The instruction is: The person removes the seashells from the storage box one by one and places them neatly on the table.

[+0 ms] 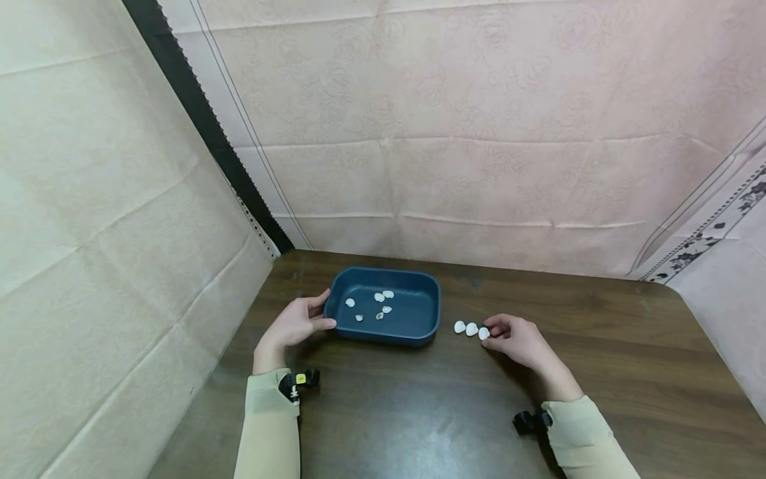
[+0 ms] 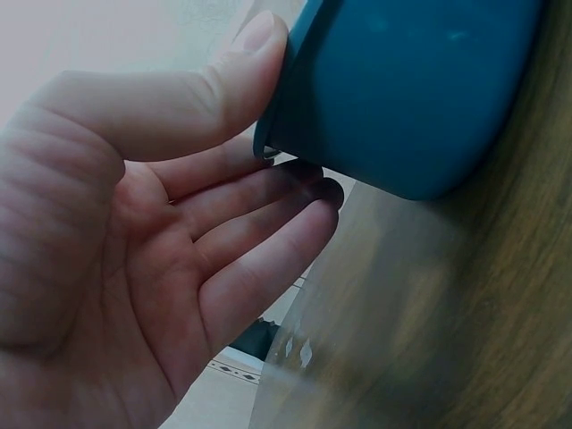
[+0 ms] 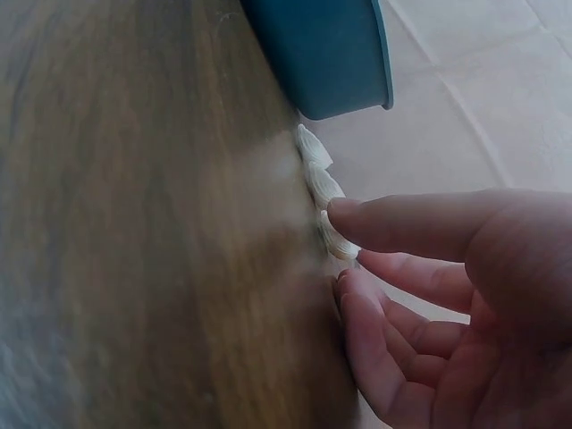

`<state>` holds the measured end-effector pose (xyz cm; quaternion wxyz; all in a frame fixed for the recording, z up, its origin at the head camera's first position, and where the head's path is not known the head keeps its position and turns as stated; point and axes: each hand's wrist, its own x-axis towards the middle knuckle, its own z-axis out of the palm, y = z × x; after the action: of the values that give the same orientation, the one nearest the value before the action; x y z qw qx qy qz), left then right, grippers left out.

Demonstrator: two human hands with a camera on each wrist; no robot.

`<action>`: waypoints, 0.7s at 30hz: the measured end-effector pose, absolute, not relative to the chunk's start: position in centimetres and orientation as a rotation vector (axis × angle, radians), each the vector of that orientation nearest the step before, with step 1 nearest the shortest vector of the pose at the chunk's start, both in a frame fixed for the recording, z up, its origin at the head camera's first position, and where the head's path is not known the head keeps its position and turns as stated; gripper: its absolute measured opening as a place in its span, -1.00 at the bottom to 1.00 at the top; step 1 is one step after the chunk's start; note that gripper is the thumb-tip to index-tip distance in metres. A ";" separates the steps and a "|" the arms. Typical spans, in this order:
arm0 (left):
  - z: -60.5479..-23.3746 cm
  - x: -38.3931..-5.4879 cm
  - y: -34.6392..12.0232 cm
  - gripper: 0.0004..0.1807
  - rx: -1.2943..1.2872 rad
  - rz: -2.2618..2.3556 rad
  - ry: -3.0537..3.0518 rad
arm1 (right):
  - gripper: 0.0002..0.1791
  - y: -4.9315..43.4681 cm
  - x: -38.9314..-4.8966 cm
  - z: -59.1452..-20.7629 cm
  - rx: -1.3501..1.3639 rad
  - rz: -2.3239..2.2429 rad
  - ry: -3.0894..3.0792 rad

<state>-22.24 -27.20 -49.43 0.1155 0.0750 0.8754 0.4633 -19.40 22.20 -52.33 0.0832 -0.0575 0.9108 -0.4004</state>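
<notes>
Downward head view, close wrist views, shared tray (image 1: 409, 320)

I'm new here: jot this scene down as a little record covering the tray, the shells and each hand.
Tray: blue, on the wooden table
Shells in tray: six, small and pale, spread out
Row of shells: three, white, on the table right of the tray
Left hand: touches the tray's left end
Right hand: thumb and finger pinch the row's rightmost shell

Right fingers (image 1: 498, 320) touch a shell (image 1: 484, 333) beside two others (image 1: 465, 328).
</notes>
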 end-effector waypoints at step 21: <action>-49.5 -22.3 -27.3 -0.17 0.250 1.359 2.569 | -0.58 21.0 -19.8 -50.7 -0.262 -1.277 2.815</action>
<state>-22.25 -27.25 -49.52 0.1122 0.0853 0.8751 0.4629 -19.78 20.99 -50.72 0.0199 -0.0845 0.9073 -0.4115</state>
